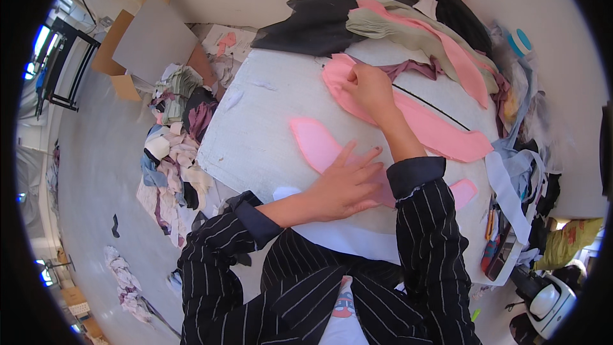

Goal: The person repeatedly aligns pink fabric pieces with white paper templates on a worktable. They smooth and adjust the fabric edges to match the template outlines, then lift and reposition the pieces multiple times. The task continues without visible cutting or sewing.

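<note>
My left hand [342,187] lies with its fingers spread on a curved pale pink fabric piece [311,141], whose middle it covers. That piece has a darker pink rim, and its other end shows right of my sleeve. Above it, my right hand [366,86] pinches at the upper left part of a stack of curved pink fabric pieces [431,134]; the fingertips meet there, and what is between them is too small to tell. A white strip of material [349,242] runs along the table edge by my lap.
Black fabric [316,19], sage green and pink cut pieces [383,24] are heaped at the back of the white table [239,139]. Fabric scraps [172,158] and an open cardboard box [153,33] are at the left. White strips [507,191] and a phone-like dark object [500,254] lie right.
</note>
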### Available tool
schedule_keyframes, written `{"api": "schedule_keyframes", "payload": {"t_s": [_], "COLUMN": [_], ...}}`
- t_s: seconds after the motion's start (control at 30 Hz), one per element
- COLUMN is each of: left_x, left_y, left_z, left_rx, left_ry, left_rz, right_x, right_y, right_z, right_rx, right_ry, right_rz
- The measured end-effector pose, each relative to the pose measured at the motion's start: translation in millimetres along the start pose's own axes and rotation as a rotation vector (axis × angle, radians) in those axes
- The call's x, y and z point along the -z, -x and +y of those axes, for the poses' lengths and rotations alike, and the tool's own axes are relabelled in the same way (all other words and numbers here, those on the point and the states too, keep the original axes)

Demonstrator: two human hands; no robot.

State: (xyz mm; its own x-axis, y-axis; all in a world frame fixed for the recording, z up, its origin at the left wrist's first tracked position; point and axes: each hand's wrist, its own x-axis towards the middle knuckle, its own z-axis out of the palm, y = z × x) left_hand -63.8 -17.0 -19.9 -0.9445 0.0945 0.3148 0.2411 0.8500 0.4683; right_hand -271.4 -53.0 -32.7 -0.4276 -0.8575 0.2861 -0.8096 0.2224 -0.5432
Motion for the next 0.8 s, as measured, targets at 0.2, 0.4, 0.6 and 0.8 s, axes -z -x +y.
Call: {"api": "schedule_keyframes", "payload": {"t_s": [0.2,0.4,0.6,0.8], "left_x": [22.4,40.8,48.5,51.3], "left_y": [12.8,-17.4,-54.9,-73.6], "left_z": [-33.6,-75.5,-90.3,-77.1], "left_rx": [0.402,0.852,0.877,0.534], "left_ry": [0.193,0.713,0.872,0.707], "left_rz": [0.405,0.693,0.691,0.804], "right_x": [0.5,31.5,46.9,91.1], "right_y": [3.7,14.5,23.9,40.6], "right_z": [5.5,-6.8,-19.3,12.9], "right_rx": [-0.013,0.052,0.333,0.003], "right_ry": [0.027,-0.189,-0.174,-0.510], "right_rz": [-0.004,0.134,0.250,-0.089]}}
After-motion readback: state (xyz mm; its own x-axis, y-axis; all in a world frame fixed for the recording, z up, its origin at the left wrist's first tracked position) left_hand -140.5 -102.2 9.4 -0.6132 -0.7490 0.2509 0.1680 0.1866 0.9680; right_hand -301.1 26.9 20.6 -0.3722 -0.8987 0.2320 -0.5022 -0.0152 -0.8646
